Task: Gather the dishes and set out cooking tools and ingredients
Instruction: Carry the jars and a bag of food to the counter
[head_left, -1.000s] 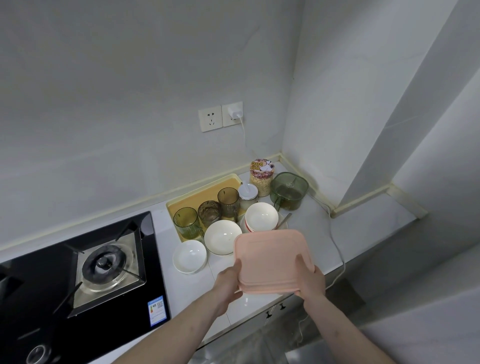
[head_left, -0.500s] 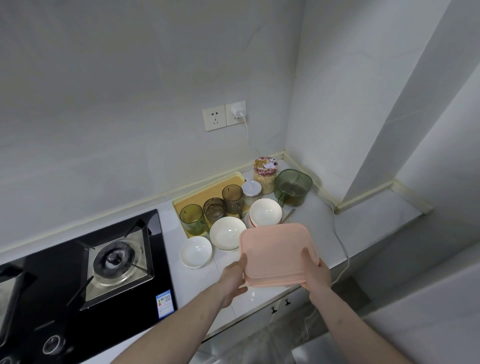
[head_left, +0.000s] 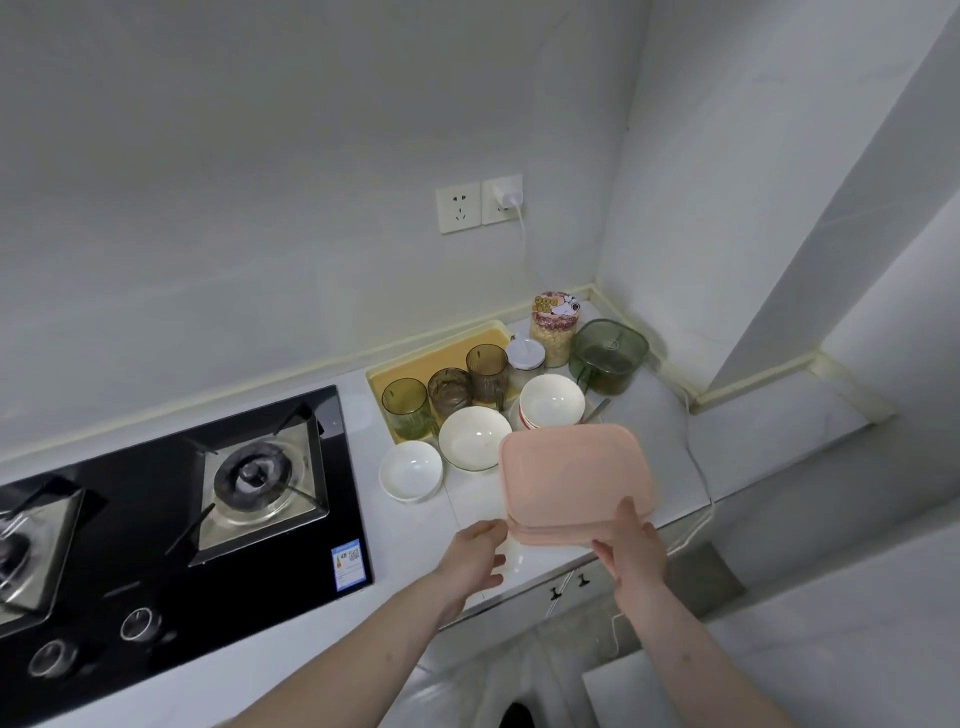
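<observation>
Pink tray (head_left: 574, 475) over counter (head_left: 670, 441) front edge, right hand (head_left: 631, 545) underneath.

Both forearms are bare to the bottom edge of the view, with no sleeve showing. The left hand (head_left: 475, 553) and right hand (head_left: 631, 551) wear no gloves, rings, or wristbands.
</observation>
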